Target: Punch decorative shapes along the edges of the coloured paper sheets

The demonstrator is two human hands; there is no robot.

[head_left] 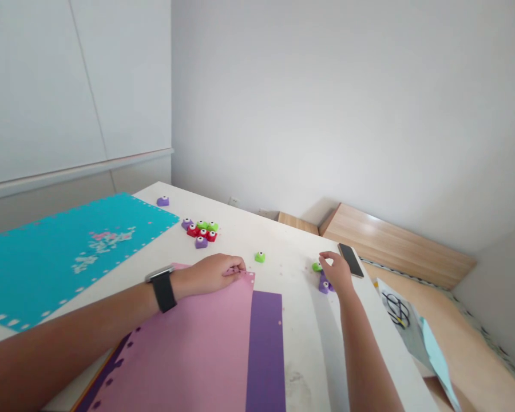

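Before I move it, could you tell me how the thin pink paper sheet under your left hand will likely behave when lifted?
The pink paper sheet will probably droop when lifted by one edge, since it looks thin. It is likely light for its size. Its punched edge holes may make that edge tear more easily.

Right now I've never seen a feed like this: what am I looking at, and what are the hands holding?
One camera worn on a person's head looks down at their bare hands. The left hand pinches a corner of a pink paper sheet, lying over a purple sheet. The right hand is at a green craft punch and a purple one, beside a phone; whether it grips them is unclear. A teal punched sheet and more punches lie on the white table.
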